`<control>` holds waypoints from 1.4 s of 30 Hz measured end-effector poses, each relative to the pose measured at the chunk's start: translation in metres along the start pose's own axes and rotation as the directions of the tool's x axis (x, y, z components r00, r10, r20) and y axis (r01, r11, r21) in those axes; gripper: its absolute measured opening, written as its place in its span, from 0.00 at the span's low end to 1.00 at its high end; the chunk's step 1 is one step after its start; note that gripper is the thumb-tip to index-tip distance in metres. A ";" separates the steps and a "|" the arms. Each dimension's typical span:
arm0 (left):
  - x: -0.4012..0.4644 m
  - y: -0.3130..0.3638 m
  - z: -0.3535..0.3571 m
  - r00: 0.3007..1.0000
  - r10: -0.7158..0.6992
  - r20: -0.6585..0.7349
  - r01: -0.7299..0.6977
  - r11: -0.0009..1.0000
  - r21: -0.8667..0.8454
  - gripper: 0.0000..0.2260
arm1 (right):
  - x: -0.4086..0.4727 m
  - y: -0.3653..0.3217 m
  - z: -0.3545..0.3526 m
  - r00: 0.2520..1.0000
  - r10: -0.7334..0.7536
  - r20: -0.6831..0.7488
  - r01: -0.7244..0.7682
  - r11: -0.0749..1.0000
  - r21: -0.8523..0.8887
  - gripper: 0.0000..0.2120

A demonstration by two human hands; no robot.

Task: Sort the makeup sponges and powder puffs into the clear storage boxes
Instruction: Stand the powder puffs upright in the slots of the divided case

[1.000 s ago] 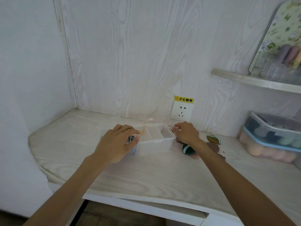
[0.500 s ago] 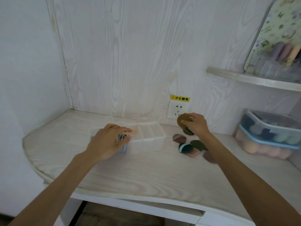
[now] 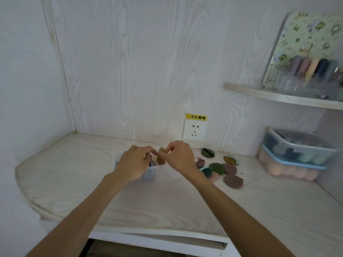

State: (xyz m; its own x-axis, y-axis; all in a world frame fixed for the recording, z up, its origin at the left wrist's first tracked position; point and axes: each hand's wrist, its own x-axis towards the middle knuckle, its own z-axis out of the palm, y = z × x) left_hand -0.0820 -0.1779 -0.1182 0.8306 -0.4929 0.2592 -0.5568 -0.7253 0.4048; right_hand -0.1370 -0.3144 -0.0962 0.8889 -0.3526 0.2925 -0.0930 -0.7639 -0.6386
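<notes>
My right hand (image 3: 178,156) pinches an olive-brown powder puff (image 3: 160,158) on edge over the clear divided storage box (image 3: 148,173), which my hands mostly hide. My left hand (image 3: 135,163) rests on the box's left end, fingers curled over the puffs standing in it. Several loose puffs lie on the desk to the right: a dark green one (image 3: 207,152), a brown and teal one (image 3: 230,159), a green one (image 3: 216,168) and a mauve one (image 3: 233,180).
Two stacked lidded boxes (image 3: 297,154) of sponges stand at the far right. A shelf (image 3: 278,95) above them carries a clear rack with coloured sponges. A wall socket (image 3: 194,131) sits behind the desk. The desk's front edge (image 3: 148,232) curves near me.
My right hand lifted the olive-brown puff from the pile near the socket and carried it left to the box. My left hand stayed on the box.
</notes>
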 end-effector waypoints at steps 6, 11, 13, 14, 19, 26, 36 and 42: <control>-0.004 0.001 0.006 0.992 0.047 -0.119 -0.048 0.999 -0.008 0.10 | -0.001 0.008 0.000 0.984 -0.019 0.175 0.029 0.998 -0.058 0.13; -0.008 0.007 0.003 0.993 0.030 -0.115 -0.038 0.997 -0.067 0.12 | 0.004 0.004 -0.019 0.905 -0.002 0.426 -0.037 0.996 0.083 0.20; -0.007 0.007 0.003 0.997 0.039 -0.068 -0.039 0.999 0.003 0.14 | 0.005 0.009 -0.021 0.901 -0.005 0.433 -0.058 0.990 0.132 0.23; -0.006 0.006 0.004 0.998 0.035 -0.056 -0.034 0.999 0.022 0.14 | 0.006 0.011 -0.020 0.900 -0.004 0.436 -0.070 0.986 0.154 0.22; -0.005 0.007 0.002 0.999 -0.011 -0.041 0.009 1.000 -0.029 0.13 | 0.001 0.011 -0.024 0.895 -0.030 0.444 -0.069 0.976 0.205 0.20; -0.009 0.007 0.002 0.998 0.015 -0.053 -0.018 0.998 -0.052 0.10 | -0.011 0.045 -0.043 0.991 -0.030 -0.127 0.065 0.957 0.282 0.13; -0.007 0.005 0.001 0.999 0.031 -0.039 -0.033 0.998 -0.062 0.09 | 0.002 0.135 -0.085 0.918 0.356 0.176 -0.153 0.727 -0.669 0.16; -0.005 0.005 0.002 0.999 0.026 -0.031 -0.028 0.996 -0.085 0.08 | 0.006 0.101 -0.103 0.949 0.313 -0.015 -0.305 0.909 -0.285 0.12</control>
State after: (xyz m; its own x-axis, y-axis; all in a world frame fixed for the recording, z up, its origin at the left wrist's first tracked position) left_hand -0.0891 -0.1795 -0.1190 0.8158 -0.4965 0.2965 -0.5772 -0.6677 0.4701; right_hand -0.1876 -0.4493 -0.0859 0.8079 -0.5826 0.0885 -0.4833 -0.7410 -0.4662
